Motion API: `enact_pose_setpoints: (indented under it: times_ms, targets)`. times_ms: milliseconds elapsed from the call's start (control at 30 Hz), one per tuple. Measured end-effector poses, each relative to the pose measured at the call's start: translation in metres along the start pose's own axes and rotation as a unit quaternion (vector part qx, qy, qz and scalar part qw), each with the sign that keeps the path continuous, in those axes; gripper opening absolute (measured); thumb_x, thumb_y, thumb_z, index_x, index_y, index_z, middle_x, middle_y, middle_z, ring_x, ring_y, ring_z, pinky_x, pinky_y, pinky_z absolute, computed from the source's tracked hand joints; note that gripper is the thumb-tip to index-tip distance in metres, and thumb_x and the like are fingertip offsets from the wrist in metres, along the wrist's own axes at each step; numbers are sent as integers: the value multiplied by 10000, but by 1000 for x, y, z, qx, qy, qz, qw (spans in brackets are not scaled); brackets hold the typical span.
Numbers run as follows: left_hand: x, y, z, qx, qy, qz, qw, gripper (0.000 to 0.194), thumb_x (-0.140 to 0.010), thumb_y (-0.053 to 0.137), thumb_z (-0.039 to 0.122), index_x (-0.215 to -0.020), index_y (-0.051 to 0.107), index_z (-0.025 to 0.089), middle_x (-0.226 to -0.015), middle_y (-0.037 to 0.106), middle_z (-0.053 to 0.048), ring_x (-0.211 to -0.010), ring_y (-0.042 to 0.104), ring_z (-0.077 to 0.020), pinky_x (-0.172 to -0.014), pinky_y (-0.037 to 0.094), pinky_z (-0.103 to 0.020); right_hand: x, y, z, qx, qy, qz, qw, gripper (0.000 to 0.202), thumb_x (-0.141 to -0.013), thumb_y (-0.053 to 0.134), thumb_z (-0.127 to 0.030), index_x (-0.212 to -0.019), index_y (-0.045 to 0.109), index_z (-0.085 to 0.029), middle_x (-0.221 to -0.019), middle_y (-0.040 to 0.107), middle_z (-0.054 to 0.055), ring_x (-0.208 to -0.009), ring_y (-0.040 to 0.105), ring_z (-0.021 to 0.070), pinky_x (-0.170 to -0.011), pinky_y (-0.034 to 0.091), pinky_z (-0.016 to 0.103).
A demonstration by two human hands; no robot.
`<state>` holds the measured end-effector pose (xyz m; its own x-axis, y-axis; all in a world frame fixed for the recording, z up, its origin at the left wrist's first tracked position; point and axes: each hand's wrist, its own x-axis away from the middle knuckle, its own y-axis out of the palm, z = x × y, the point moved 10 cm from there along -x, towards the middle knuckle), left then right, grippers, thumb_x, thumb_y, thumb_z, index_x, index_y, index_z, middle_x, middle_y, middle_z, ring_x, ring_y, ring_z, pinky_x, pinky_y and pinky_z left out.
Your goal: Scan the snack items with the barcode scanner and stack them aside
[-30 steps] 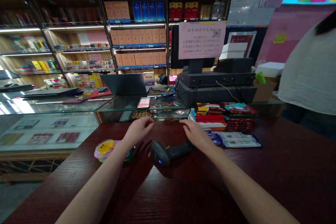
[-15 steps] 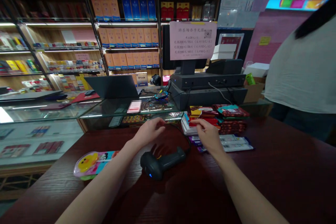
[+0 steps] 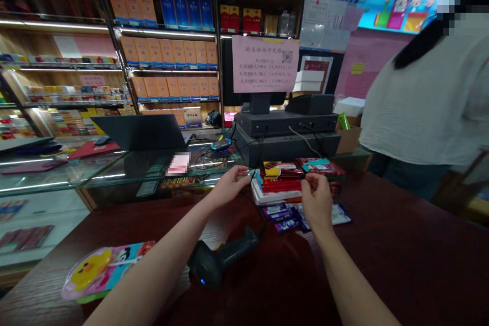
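On the dark wooden counter lies a stack of snack packets in red, yellow and brown wrappers (image 3: 280, 175), with white-edged packs under them. My left hand (image 3: 231, 183) is at the stack's left edge, thumb apart from the curved fingers, holding nothing. My right hand (image 3: 319, 198) is at the front right of the stack, fingers bent; whether they touch the wrappers I cannot tell. Purple packets (image 3: 280, 216) lie just in front of the stack, partly behind my right hand. A black barcode scanner (image 3: 223, 257) rests below my left hand, its cable running toward the stack.
A colourful package with a yellow duck (image 3: 89, 270) lies at left, partly behind my left forearm. Behind the stack stand a cash register (image 3: 286, 140) and a screen with a pink sign (image 3: 265, 63). A laptop (image 3: 143, 132) sits on the glass case. A person (image 3: 412, 97) stands at right.
My left hand has moved right to the stack's edge. My right hand has shifted right along the stack's front, uncovering more purple packets. The view has turned slightly right.
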<state>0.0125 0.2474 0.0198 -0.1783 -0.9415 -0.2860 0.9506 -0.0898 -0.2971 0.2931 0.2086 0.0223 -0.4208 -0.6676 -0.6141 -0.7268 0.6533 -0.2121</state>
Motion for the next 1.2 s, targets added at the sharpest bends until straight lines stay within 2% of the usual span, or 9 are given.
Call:
enact_pose_setpoints:
  times_ms: [133,367,500,700,933,1067,1200]
  targets:
    - [-12,12,-6,86,-48,-6,995,433,-834,699,380,-1191,563,176,-1215,655,-133,-1113,628,-215,-949,511,-398,2,6,4,-10,15,-14,1000,407,-861,489,-453,-1135,552,-159,-1171,645,194,-1073,618,284,-918,494,437]
    - [-18,30,0,181,-116,-1,977,407,-871,673,359,-1209,543,174,-1238,616,-136,-1173,597,-221,-976,490,-387,7,20,6,-11,33,-75,997,577,-893,438,-507,-1329,498,-134,-1317,615,211,-1210,593,317,-1033,438,495]
    - [-20,38,5,200,-134,-5,971,408,-885,654,378,-1220,535,178,-1304,585,-153,-1223,567,-244,-974,482,-384,8,27,9,7,24,-104,994,640,-904,423,-536,-1413,458,-150,-1364,594,192,-1266,551,333,-1070,397,523]
    - [-20,48,4,205,-149,-30,967,442,-900,630,386,-1278,523,186,-1291,626,-135,-1216,576,-224,-977,466,-372,8,35,14,2,19,-134,991,688,-910,433,-549,-1480,389,-165,-1398,575,176,-1294,534,323,-1089,387,514]
    - [-20,56,3,184,-127,-72,972,399,-916,591,421,-1245,614,198,-1347,612,-101,-1290,513,-229,-997,451,-370,8,40,8,25,-52,-128,990,630,-942,401,-535,-1442,465,-157,-1447,526,173,-1336,485,306,-1129,355,511]
    - [-19,51,2,188,-127,-57,972,449,-892,620,448,-1271,605,208,-1405,572,-110,-1303,500,-246,-949,480,-364,10,42,-2,76,-116,-114,984,579,-963,379,-515,-1406,516,-169,-1510,461,159,-1394,411,306,-1146,327,522]
    - [-12,40,5,188,-119,-35,974,406,-888,628,424,-1237,633,215,-1341,622,-98,-1263,532,-245,-912,501,-351,20,45,-16,167,-154,-123,966,544,-991,352,-463,-1453,461,-198,-1506,488,120,-1411,382,324,-1092,361,567]
